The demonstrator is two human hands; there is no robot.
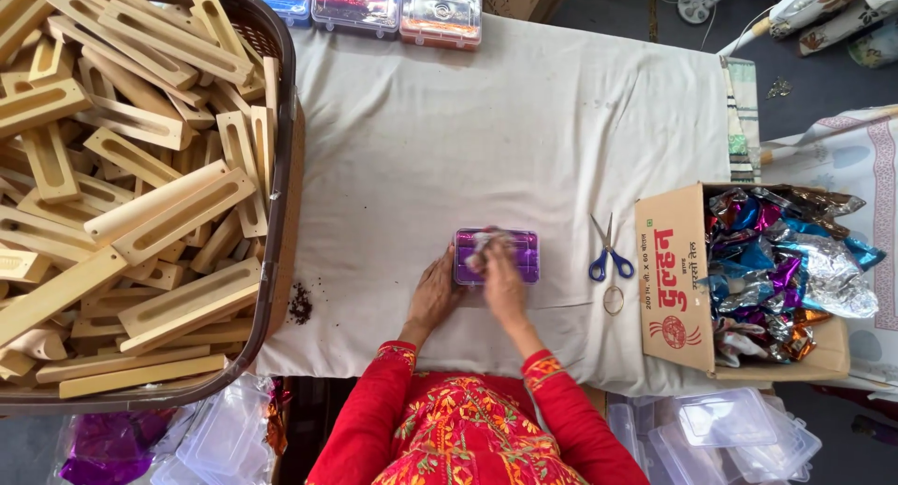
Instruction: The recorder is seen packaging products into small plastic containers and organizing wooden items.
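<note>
We look down on a table draped in a white cloth (pixel 524 139), and at its left edge a big dark basket (pixel 277 176) is heaped with pale wooden slotted blocks (pixel 178 214). On the right an open cardboard box (pixel 672 289) holds crumpled foil wrappers (pixel 786 260) in purple, blue and silver. Along the far edge stand three filled clear plastic boxes (pixel 374 3), and empty clear containers (pixel 739 429) lie stacked near us on the right, below the table. Near the middle of the cloth, close to us, sits the small clear plastic box with purple filling (pixel 510 256); we judge it light, rigid and rather slick, with thin walls that could crack if squeezed, so it is best held by its short sides or pressed flat from above. Our left hand (pixel 433 296) rests against the box's left end, fingers curled at the side, steadying rather than gripping as far as we can tell. Our right hand (pixel 502 281) lies over the top of the box with a whitish scrap under the fingertips; whether it pinches that scrap we cannot tell. Blue-handled scissors (pixel 608 253) lie just right of the box, a thin ring (pixel 613 300) beside them, and a dark crumbly speck (pixel 300 304) near the basket.
</note>
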